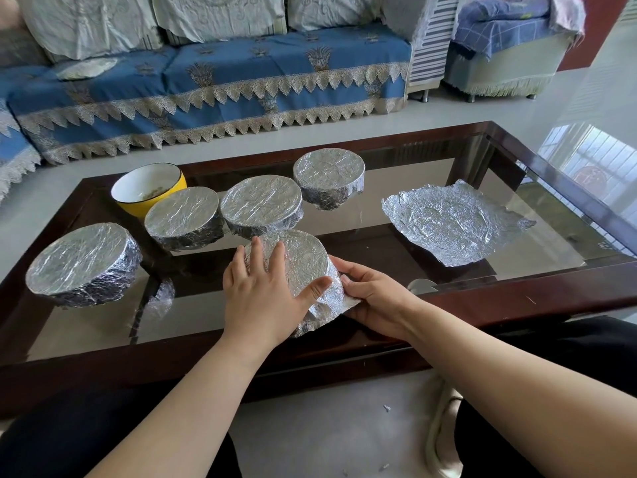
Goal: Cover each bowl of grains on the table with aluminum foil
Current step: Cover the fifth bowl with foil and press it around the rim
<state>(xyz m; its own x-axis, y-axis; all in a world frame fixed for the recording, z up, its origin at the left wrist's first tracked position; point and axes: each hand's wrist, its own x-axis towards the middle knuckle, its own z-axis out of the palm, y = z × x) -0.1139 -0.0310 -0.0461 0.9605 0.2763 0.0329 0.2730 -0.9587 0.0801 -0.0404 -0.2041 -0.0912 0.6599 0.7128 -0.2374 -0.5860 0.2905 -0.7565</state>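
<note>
Bare glass table lies open between the covered bowls and the loose foil sheet; left side crowded.

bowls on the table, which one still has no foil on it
The yellow bowl at the far left of the back row. Its white inside is open with a few grains showing, while the other five bowls are wrapped in foil, including the one under the hands.

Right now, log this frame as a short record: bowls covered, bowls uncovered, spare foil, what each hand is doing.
covered bowls: four finished, e.g. far-left one
bowl in progress: foil-wrapped bowl at the near edge
uncovered bowl: yellow bowl, some grains inside
spare foil: crumpled sheet lying flat on the glass table
left hand: flat on the foil top, pressing
right hand: fingers curled round the foil at the bowl's side
</note>
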